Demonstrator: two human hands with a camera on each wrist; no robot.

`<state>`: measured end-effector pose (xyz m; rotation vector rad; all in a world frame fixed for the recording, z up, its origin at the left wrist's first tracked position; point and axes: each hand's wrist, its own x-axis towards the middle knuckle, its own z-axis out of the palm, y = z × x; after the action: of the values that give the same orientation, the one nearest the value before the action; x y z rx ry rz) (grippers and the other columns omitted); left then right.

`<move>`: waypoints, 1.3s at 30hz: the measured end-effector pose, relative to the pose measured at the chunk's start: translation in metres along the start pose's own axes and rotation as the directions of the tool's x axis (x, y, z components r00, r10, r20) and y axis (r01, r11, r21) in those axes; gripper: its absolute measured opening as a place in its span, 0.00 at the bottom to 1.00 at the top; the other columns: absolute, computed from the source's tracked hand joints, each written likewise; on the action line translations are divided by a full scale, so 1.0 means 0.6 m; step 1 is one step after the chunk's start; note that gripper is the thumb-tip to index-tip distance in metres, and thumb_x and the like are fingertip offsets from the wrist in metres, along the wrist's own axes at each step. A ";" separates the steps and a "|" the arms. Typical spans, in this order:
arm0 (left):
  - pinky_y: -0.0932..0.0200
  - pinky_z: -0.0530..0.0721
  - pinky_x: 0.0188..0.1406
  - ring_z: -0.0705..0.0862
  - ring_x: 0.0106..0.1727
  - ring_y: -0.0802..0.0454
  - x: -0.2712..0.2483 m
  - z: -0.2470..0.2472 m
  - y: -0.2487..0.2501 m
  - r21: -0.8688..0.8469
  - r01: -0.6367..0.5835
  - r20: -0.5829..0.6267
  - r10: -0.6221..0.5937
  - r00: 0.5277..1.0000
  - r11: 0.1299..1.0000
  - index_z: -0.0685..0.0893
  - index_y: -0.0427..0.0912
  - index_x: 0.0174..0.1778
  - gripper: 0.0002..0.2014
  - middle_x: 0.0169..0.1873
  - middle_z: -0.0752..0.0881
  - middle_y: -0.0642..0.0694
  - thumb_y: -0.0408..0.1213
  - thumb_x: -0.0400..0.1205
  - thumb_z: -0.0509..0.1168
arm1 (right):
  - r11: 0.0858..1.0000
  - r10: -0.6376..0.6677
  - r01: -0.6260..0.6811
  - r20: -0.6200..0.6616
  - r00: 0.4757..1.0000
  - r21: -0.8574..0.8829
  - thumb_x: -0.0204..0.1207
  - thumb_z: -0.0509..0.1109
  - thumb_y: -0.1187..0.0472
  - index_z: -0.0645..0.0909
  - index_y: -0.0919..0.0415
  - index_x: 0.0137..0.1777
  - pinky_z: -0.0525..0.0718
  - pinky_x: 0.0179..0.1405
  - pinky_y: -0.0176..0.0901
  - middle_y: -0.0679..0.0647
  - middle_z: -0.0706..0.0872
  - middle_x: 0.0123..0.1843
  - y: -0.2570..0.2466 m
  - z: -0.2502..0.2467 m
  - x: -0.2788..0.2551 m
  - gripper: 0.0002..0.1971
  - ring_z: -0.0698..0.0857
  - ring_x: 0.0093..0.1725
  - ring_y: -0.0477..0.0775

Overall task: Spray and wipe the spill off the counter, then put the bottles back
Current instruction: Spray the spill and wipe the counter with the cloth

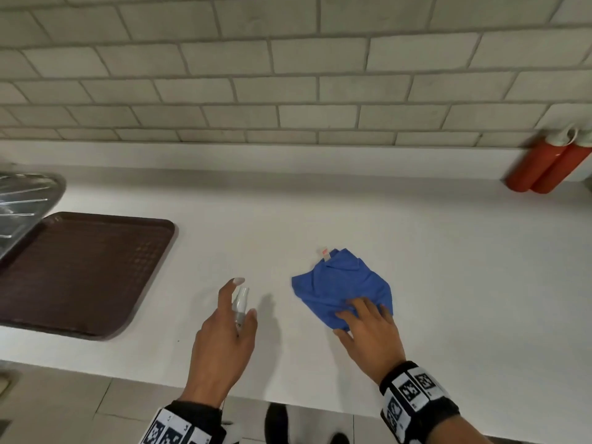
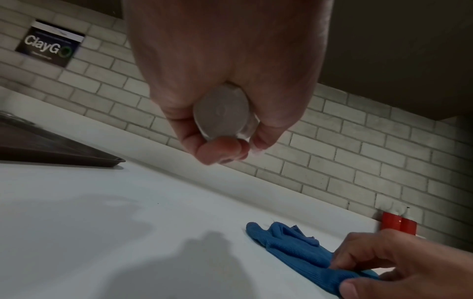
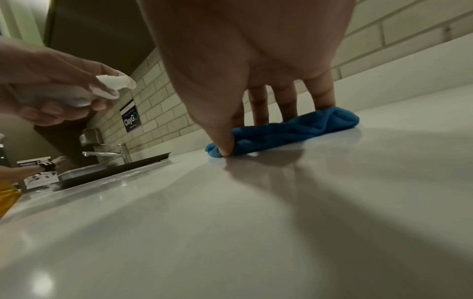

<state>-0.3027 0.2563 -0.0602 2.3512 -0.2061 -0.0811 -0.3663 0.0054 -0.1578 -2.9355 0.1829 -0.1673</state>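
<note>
Head view: a small clear spray bottle (image 1: pixel 240 307) is gripped in the left hand (image 1: pixel 224 344) above the near part of the white counter (image 1: pixel 448 267), the fingers being curled round its body and the forefinger raised beside the nozzle. In the left wrist view the bottle's base (image 2: pixel 222 113) is seen enclosed by the curled fingers. A crumpled blue cloth (image 1: pixel 342 283) is laid on the counter just right of the bottle, and its near edge is pressed down by the right hand (image 1: pixel 368 331), whose fingers are spread and nearly straight; in the right wrist view the thumb (image 3: pixel 222 139) is set at the cloth's left end. No spill can be made out on the counter. Two red bottles (image 1: pixel 547 165) are stood at the far right against the tiled wall (image 1: pixel 288 75). A brown tray (image 1: pixel 80 270) is placed at the left, beside a metal sink (image 1: pixel 25 200)
</note>
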 end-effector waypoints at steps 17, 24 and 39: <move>0.62 0.81 0.33 0.85 0.33 0.55 -0.059 0.031 0.009 0.008 0.010 0.059 -0.010 0.998 1.000 0.74 0.56 0.70 0.17 0.35 0.84 0.54 0.50 0.86 0.64 | 0.994 -0.009 0.019 -0.095 0.995 0.111 0.79 0.52 0.56 0.82 0.54 0.47 0.85 0.40 0.51 0.47 0.86 0.39 -0.049 -0.016 -0.027 0.15 0.84 0.38 0.53; 0.60 0.83 0.31 0.84 0.31 0.54 -0.047 0.004 -0.033 -0.056 -0.013 0.069 0.017 0.997 0.998 0.73 0.59 0.69 0.16 0.34 0.85 0.53 0.51 0.85 0.63 | 0.977 0.016 -0.023 0.034 0.999 0.211 0.81 0.52 0.42 0.72 0.51 0.47 0.72 0.62 0.49 0.44 0.79 0.46 -0.086 -0.007 0.000 0.15 0.77 0.49 0.48; 0.63 0.78 0.28 0.78 0.26 0.59 0.024 -0.152 -0.188 -0.223 -0.066 0.102 0.091 0.991 0.973 0.76 0.63 0.66 0.14 0.28 0.82 0.53 0.50 0.85 0.65 | 0.749 0.176 -0.202 0.104 0.979 0.631 0.85 0.61 0.58 0.75 0.45 0.59 0.83 0.46 0.33 0.44 0.87 0.50 -0.227 -0.098 0.111 0.08 0.86 0.48 0.42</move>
<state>-0.2637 0.3957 -0.0751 2.1180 -0.3281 -0.1872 -0.2931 0.1183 -0.0662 -2.2124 0.3412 -0.1128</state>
